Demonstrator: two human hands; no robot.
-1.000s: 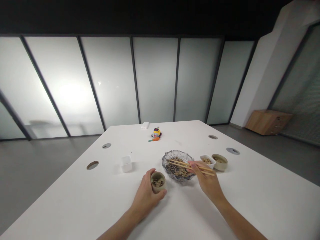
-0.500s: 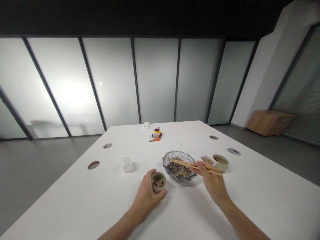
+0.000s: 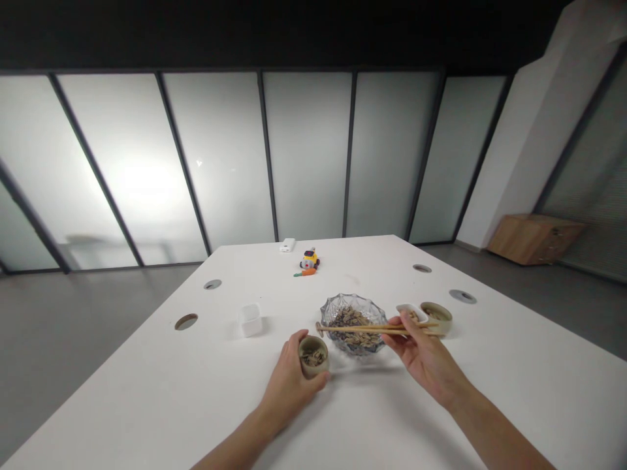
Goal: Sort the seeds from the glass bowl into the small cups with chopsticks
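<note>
My left hand (image 3: pixel 290 373) is wrapped round a small beige cup (image 3: pixel 314 373) on the table, which has some seeds (image 3: pixel 313 356) inside. In my right hand (image 3: pixel 425 363) is a pair of wooden chopsticks (image 3: pixel 360 329), held level over the near part of a faceted glass bowl (image 3: pixel 329 308). Their tips pinch a brownish piece, apparently a seed (image 3: pixel 320 329), just beyond the bowl's left rim and above the cup. Many striped, elongated seeds, which look like sunflower seeds, lie in the bowl. Part of the bowl is behind the chopsticks.
Right of the bowl, partly behind my right hand, stand a white dish (image 3: pixel 410 308) and another beige cup (image 3: pixel 443 320), both with contents. A white square container (image 3: pixel 250 321) is at left. Farther back lie a toy carrot (image 3: pixel 305 273), a yellow toy vehicle (image 3: pixel 309 259) and a white box-like object (image 3: pixel 287 245).
The chopsticks' tips have moved from inside the bowl left and nearer, past its rim, now with a piece between them. My right hand has turned and lowered. My left hand still holds the cup.
</note>
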